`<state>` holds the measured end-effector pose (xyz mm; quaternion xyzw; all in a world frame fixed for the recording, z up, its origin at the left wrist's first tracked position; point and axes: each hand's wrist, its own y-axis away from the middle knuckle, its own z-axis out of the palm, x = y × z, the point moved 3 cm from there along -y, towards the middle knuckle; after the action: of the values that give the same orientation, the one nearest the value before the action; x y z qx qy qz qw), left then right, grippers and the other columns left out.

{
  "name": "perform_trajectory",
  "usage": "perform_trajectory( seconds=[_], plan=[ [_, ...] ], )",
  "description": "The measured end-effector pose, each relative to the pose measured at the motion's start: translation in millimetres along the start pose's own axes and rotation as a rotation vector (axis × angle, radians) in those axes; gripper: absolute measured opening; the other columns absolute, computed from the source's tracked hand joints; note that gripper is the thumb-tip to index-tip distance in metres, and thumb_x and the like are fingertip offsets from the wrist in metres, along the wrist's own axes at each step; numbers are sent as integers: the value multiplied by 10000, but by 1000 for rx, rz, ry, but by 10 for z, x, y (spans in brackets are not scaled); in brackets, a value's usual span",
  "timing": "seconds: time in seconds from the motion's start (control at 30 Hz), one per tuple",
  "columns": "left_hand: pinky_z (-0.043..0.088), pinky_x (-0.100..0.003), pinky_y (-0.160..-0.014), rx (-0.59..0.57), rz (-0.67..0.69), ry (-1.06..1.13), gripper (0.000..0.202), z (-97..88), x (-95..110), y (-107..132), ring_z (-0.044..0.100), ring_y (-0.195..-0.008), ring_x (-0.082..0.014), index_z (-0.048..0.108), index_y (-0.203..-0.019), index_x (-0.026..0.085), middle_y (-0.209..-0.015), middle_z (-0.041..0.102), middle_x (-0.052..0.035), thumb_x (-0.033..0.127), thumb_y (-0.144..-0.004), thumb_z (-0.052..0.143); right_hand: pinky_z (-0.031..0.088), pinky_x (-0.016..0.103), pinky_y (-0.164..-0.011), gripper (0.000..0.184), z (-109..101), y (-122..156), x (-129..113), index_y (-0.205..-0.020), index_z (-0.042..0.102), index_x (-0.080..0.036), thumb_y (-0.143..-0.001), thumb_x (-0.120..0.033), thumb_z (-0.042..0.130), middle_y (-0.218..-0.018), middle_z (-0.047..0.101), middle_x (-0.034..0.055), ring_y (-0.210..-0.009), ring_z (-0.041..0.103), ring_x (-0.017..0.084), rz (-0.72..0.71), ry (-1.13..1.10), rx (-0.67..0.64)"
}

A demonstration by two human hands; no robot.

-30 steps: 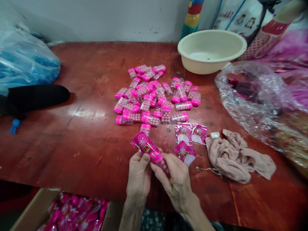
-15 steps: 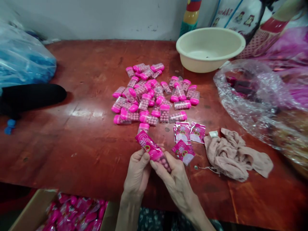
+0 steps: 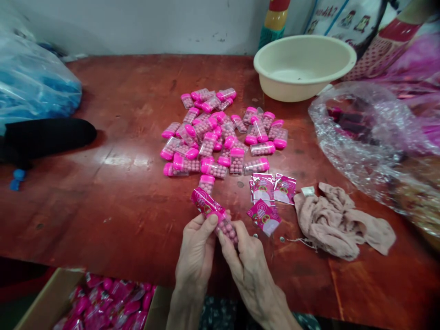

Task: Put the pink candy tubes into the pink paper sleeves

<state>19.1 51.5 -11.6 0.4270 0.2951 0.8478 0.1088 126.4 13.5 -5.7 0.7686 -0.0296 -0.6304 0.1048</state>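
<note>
Between my two hands is a small clear candy bottle full of pink balls, held tilted. A printed magenta wrapper sleeve sits at its upper left end; how far it reaches over the bottle is hard to tell. My left hand is closed with the thumb on the sleeve's lower part and the bottle's upper end. My right hand grips the bottle's lower end between thumb and fingers. Just beyond lies a heap of similar pink-capped bottles. Several flat printed sleeves rest right of my hands.
A crumpled beige cloth lies at the right, near a clear plastic bag. Behind stands a cream basin. A black object and a blue-filled bag are at left. Below the table edge, a cardboard box holds pink packs.
The bottle's lower end has shifted slightly left, and more of its balls show below the sleeve. My right fingers have moved along its lower end. The view has shifted slightly.
</note>
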Motion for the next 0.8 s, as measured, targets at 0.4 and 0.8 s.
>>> perform_trajectory(
  seconds=[0.4, 0.8],
  plan=[
    [502, -211, -565, 25, 53, -75, 90, 44, 20, 57, 624, -547, -127, 709, -675, 119, -643, 705, -50, 200, -649, 738, 391, 224, -629, 153, 121, -115, 33, -917, 562, -197, -903, -322, 475, -767, 541, -6, -680, 487, 120, 73, -147, 19],
    [525, -255, -663, 151, 178, -1, 130, -45, 46, 0, 647, -637, -146, 698, -699, 127, -659, 698, -27, 220, -633, 760, 298, 203, -473, 236, 214, -180, 102, -762, 471, -187, -916, -363, 442, -620, 448, -49, -510, 382, 75, 103, -268, -11]
  ],
)
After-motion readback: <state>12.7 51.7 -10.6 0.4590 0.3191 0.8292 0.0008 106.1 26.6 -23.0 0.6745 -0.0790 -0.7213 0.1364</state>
